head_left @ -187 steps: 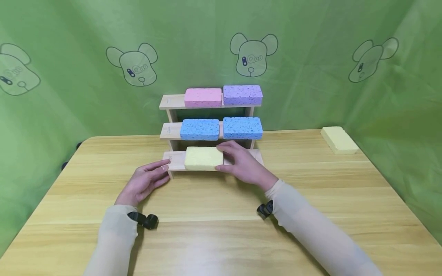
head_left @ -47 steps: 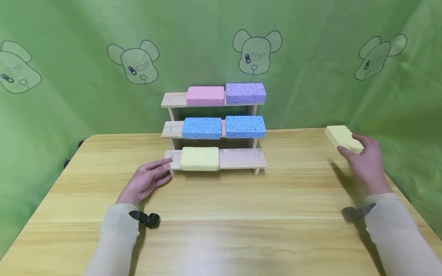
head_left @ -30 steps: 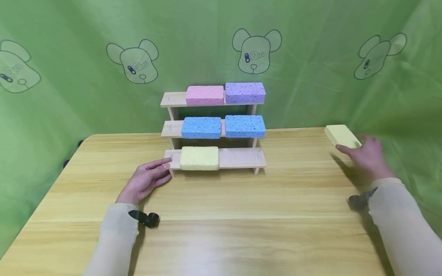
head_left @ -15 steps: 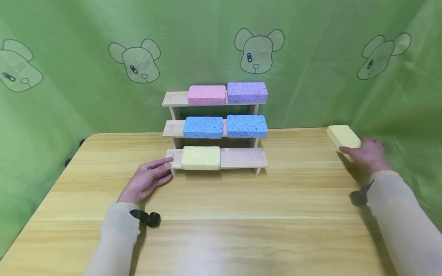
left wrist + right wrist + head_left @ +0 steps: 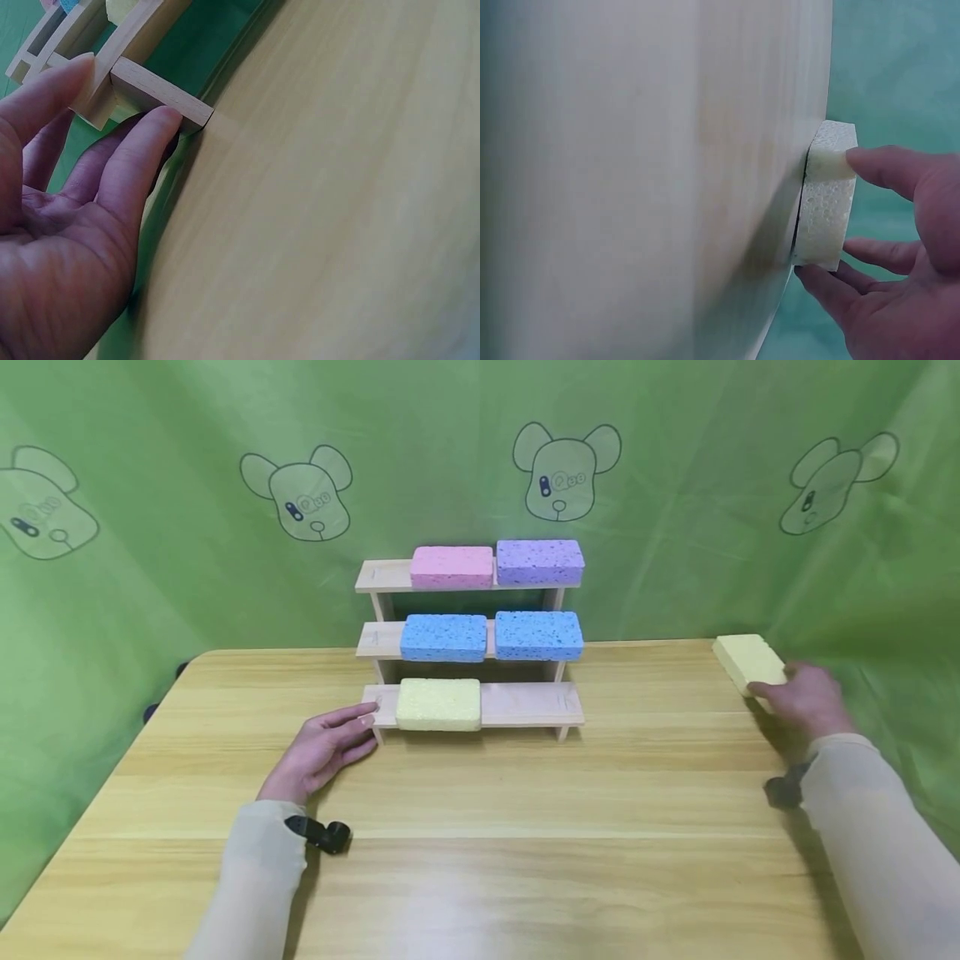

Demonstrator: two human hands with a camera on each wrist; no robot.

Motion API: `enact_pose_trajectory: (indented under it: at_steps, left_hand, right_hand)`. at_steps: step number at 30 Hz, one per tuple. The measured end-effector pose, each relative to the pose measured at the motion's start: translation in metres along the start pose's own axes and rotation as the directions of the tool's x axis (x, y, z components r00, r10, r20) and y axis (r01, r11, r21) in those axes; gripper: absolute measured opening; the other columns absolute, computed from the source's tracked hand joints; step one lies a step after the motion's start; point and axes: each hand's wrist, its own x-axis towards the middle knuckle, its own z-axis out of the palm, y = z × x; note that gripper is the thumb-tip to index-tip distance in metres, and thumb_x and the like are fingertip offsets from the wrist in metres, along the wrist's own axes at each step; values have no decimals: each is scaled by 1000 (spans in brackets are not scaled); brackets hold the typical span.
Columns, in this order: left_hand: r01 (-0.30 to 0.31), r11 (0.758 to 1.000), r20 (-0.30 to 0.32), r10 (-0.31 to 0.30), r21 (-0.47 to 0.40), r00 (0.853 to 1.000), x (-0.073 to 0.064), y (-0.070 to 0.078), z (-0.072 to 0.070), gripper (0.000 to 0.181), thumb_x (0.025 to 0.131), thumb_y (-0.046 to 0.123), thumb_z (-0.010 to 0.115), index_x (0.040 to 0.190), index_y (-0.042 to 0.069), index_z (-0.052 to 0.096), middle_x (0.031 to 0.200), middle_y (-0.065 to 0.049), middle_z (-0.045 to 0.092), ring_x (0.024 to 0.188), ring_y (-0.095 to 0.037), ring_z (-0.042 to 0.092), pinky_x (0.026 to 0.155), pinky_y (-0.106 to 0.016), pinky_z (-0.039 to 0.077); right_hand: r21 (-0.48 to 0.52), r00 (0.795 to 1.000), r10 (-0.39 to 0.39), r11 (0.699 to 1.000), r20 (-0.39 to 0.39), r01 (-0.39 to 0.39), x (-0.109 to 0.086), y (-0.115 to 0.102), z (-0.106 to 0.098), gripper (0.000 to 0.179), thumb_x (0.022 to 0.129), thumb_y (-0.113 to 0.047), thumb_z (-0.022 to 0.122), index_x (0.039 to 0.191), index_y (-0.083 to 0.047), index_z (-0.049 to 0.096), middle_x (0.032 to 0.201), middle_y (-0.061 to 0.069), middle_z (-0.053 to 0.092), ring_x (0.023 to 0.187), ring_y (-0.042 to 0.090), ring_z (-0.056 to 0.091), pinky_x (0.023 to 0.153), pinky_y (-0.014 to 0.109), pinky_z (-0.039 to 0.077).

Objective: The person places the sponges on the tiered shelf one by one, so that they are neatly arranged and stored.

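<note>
My left hand point(image 5: 324, 749) holds the left end of the bottom board of a three-tier wooden stand point(image 5: 531, 703), thumb at its front edge. In the left wrist view, a fingertip touches the stand's leg point(image 5: 161, 94). A pale yellow sponge point(image 5: 438, 704) lies on the bottom tier, left of centre. Far to the right, my right hand point(image 5: 808, 700) grips a second pale yellow sponge point(image 5: 826, 199) on the table near its back right corner. The thumb lies along one side of it and the fingers reach round the other, partly hidden in the head view.
Two blue sponges point(image 5: 444, 637) sit side by side on the middle tier. Above them, a pink sponge point(image 5: 452, 567) and a purple sponge point(image 5: 540, 562) rest on the top tier. A green curtain point(image 5: 420, 452) hangs close behind the wooden table point(image 5: 487, 793).
My right hand has left the sponge on the bottom tier, which sits slightly further left, and gone to the one at the right. Lately its thumb slid along that sponge. The left hand stays.
</note>
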Motion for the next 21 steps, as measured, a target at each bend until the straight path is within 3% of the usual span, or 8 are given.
enact_pose_trajectory:
  at_steps: [11,16,21]
  left_hand:
    - [1,1000,7,-1,-9,1000,0,0,0,27,94,3,66,121,7,69,146,-21,40,111,-23,62,102,-38,49]
    - [-6,1000,14,6,-8,1000,-1,0,0,29,93,3,66,123,5,68,148,-23,37,111,-24,62,102,-39,49]
    - [-5,1000,16,5,-6,1000,-1,0,0,32,93,3,66,125,4,66,147,-23,38,111,-24,62,102,-39,48]
  right_hand:
    - [3,1000,15,1000,16,-15,-12,-2,-7,101,92,-65,51,143,17,23,134,50,25,117,67,26,94,78,28]
    - [-8,1000,-21,1000,12,21,-18,-10,-9,96,94,-61,51,144,16,22,136,49,24,119,67,25,95,77,26]
    - [-7,995,-100,995,-10,100,-22,-12,-7,89,96,-53,56,142,18,28,132,47,34,114,62,36,93,74,34]
